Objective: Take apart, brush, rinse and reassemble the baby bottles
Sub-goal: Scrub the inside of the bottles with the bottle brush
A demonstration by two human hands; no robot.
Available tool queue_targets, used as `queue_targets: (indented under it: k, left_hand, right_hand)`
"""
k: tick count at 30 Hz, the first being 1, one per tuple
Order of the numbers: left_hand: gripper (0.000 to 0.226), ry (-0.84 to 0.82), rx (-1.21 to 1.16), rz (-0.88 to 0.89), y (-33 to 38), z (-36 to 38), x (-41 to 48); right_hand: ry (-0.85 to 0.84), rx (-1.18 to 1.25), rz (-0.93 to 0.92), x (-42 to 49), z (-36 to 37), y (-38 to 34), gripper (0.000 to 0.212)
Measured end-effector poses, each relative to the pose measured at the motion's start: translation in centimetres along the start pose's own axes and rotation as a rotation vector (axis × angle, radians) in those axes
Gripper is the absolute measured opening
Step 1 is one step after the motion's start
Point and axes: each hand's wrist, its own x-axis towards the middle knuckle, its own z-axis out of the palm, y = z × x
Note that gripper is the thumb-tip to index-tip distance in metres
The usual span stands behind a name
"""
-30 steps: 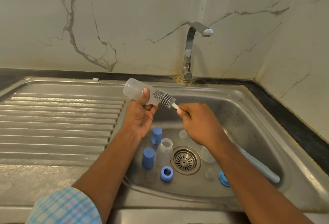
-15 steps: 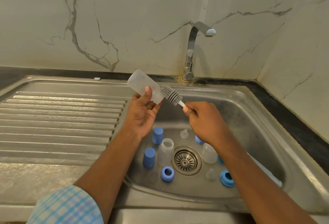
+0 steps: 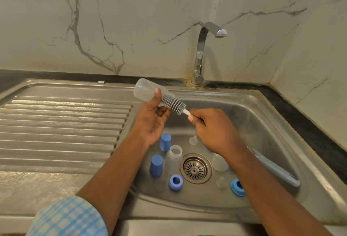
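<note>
My left hand (image 3: pixel 151 118) holds a clear baby bottle (image 3: pixel 144 91) on its side above the sink's left rim, thumb across it, mouth facing right. My right hand (image 3: pixel 212 128) grips the white stem of a grey bristle brush (image 3: pixel 173 103), whose tip sits at the bottle's mouth. Its light blue handle (image 3: pixel 276 170) runs back under my right forearm. In the sink basin (image 3: pixel 251 123) lie an open clear bottle (image 3: pixel 173 158), another clear bottle (image 3: pixel 218 162), two blue caps (image 3: pixel 165 142) (image 3: pixel 156 165), two blue collar rings (image 3: pixel 176 182) (image 3: pixel 238 187) and clear teats (image 3: pixel 194 140) (image 3: pixel 221 182).
The steel tap (image 3: pixel 201 55) stands behind the basin, its spout off with no water running. A ribbed steel drainboard (image 3: pixel 62 123) spreads to the left. The round drain strainer (image 3: pixel 195 169) sits among the loose parts. Marble walls close the back and right side.
Both hands have risen slightly and the bottle has tilted, its base lifting up and left. More of the grey brush head now shows outside the bottle's mouth.
</note>
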Motion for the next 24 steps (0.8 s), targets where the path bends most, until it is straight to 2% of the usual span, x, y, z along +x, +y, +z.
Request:
queue_targets:
  k: [6, 15, 21, 24]
  left_hand:
    - [0.026, 0.063, 0.036, -0.007, -0.33, -0.12, 0.30]
    - [0.019, 0.010, 0.083, -0.012, -0.66, 0.14, -0.17]
    - [0.017, 0.056, 0.026, 0.027, -0.13, -0.05, 0.02]
    - [0.014, 0.038, 0.019, 0.018, -0.14, 0.01, -0.02]
  right_hand:
    - [0.023, -0.065, 0.071, 0.28, 0.27, -0.04, 0.026]
    - [0.063, -0.028, 0.165, 1.01, 0.24, 0.58, 0.041]
    - [-0.028, -0.029, 0.047, 0.26, -0.34, 0.21, 0.036]
    - [0.005, -0.038, 0.072, 0.51, -0.11, 0.11, 0.034]
